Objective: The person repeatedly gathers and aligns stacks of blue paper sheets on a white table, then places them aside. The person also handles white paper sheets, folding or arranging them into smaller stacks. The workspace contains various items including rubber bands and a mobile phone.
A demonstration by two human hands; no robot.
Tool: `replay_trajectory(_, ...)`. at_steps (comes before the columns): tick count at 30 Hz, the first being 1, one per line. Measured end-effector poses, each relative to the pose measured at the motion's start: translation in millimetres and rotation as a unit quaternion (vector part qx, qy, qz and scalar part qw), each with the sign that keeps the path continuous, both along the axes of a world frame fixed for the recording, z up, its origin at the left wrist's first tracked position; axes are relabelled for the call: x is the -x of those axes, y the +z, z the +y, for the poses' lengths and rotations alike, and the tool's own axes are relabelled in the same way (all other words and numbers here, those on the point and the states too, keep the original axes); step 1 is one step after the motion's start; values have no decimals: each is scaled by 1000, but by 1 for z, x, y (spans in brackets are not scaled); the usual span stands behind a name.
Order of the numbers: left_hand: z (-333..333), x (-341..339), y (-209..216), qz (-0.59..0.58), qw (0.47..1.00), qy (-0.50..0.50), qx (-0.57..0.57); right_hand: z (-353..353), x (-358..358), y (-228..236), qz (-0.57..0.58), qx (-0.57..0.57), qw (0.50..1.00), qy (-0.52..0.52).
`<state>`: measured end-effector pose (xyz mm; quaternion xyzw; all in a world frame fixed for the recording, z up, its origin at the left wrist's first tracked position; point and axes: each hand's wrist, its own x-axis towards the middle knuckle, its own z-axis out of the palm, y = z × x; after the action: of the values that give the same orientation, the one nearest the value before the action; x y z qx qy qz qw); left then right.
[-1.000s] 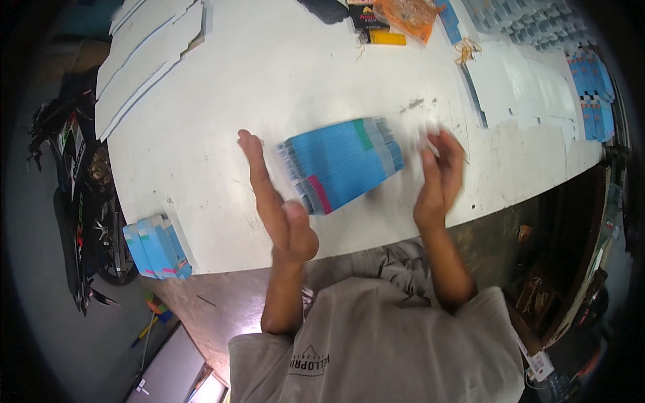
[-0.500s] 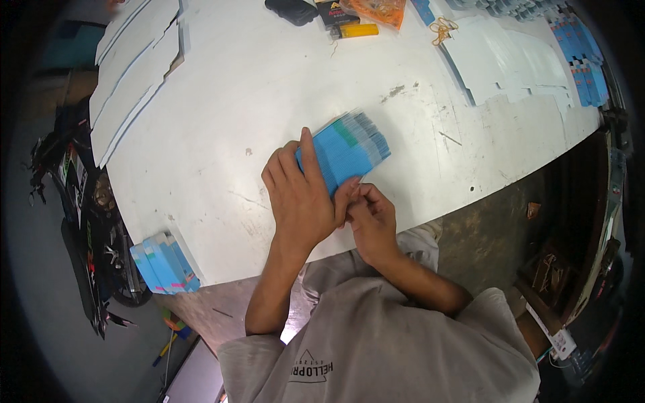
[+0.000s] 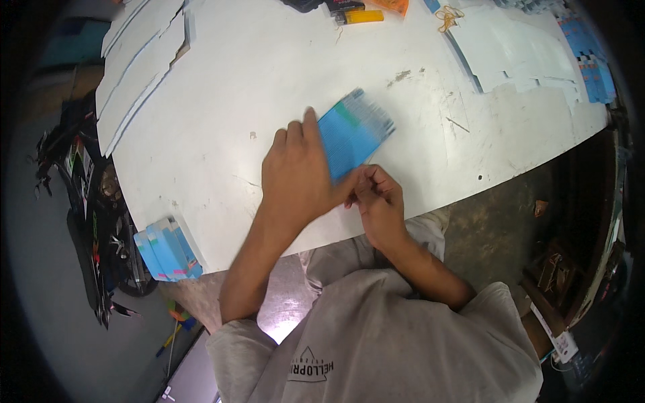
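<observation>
Motorcycle (image 3: 91, 208), dark, partly shown: stood along the left edge of the frame. White sheets (image 3: 144, 74), overlapping: lay at the upper left of the desk (image 3: 222, 127). Blue stacks (image 3: 168, 248), pink-marked near the lower end: sat at the desk's edge, lower left. Left hand (image 3: 292, 174): lay against the left side of the blue bundle, fingers nearly straight and close together, thumb stretched toward the bundle's lower end; it had hold of the bundle. Blue bundle (image 3: 351, 139), many thin pieces, green stripe, greyish upper end: lay slantwise in the centre of the frame. Yellow lighter (image 3: 363, 17): lay at the top centre. Right hand (image 3: 383, 201): curled at the bundle's lower end, fingertips drawn together by the left thumb; whether they gripped anything could not be told. Yellowish bands (image 3: 449, 17), loosely heaped; pale sheets (image 3: 517, 54), flat: both upper right. Blue pieces (image 3: 594, 77), grouped: far upper right.
</observation>
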<state>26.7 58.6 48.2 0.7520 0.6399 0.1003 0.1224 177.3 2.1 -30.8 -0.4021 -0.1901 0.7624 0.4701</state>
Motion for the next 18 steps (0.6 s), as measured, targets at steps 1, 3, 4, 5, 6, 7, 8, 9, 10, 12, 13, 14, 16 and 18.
replay_trajectory(1, 4, 1, 0, -1, 1000, -2, 9, 2, -2, -2, 7, -3, 1000, -1)
replay_trajectory(3, 9, 0, -9, 6, 999, -18, -29, 0, -3, 1, 38, 1, 999, -10)
replay_trajectory(4, 10, 0, -12, 9, 998, -26, -48, -2, -4, 7, 60, 10, 998, -18)
replay_trajectory(5, 10, 0, -13, 14, 999, -25, -31, -5, -5, 9, 80, 20, 996, -28)
replay_trajectory(6, 10, -1, -12, 19, 999, -23, -13, -7, -6, 5, 96, 12, 995, -9)
replay_trajectory(7, 10, -1, -12, 24, 999, -22, 4, -7, -7, -2, 111, 5, 994, 11)
replay_trajectory(8, 10, -1, -12, 24, 999, -22, 3, -7, -8, -4, 124, 0, 992, 33)
replay_trajectory(9, 11, 0, -11, 24, 999, -22, 2, -8, -8, -3, 106, 13, 993, 47)
replay_trajectory(10, 12, 0, -10, 24, 999, -22, 1, -8, -7, 0, 88, 25, 994, 61)
replay_trajectory(12, 17, -2, -6, 33, 999, -29, 10, -8, -5, 4, 58, 37, 995, 76)
replay_trajectory(13, 18, -3, -5, 38, 999, -32, 14, -9, -4, 5, 46, 37, 995, 79)
replay_trajectory(14, 20, -3, -3, 41, 998, -33, 21, -9, -3, 6, 35, 35, 996, 80)
replay_trajectory(16, 21, -3, -2, 46, 998, -36, 33, -11, -3, 7, 33, 46, 994, 96)
replay_trajectory(18, 21, -3, -3, 48, 998, -36, 26, -15, 0, 8, 40, 61, 991, 109)
